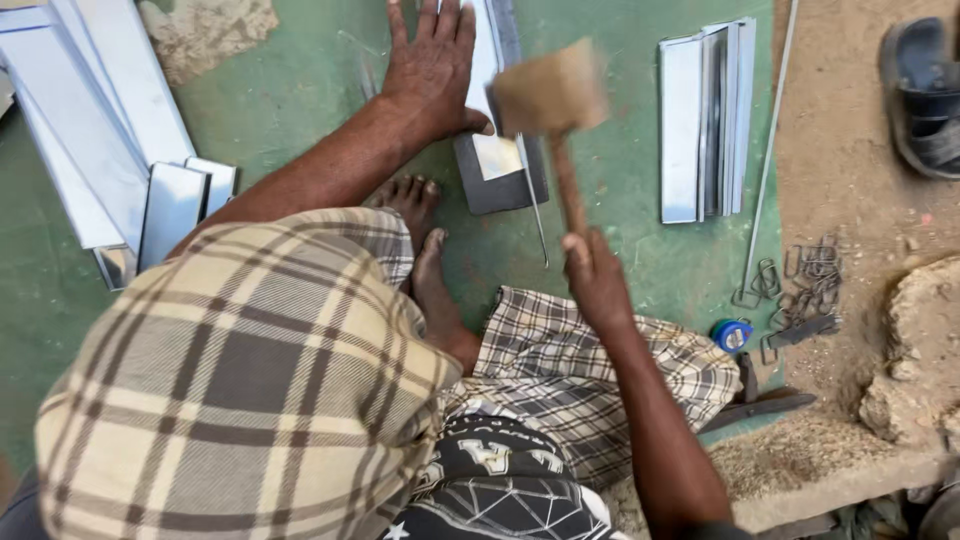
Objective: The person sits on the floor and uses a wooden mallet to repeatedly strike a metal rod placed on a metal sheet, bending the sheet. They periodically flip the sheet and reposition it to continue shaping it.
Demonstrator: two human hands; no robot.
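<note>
Left hand [432, 65] is spreading flat, pinning the metal strip [497, 150]; right hand [592, 275] is gripping the raised wooden mallet [550, 95] — hammering looks mid-way, folded pieces [705, 120] already stacking alongside.

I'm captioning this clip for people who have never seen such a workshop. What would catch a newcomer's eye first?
First, the wooden mallet, raised and blurred at top centre, gripped by its handle in the right hand. Just left of it, the left hand presses flat beside a grey sheet-metal piece on the green floor. Stacks of folded metal strips lie to the right.
</note>
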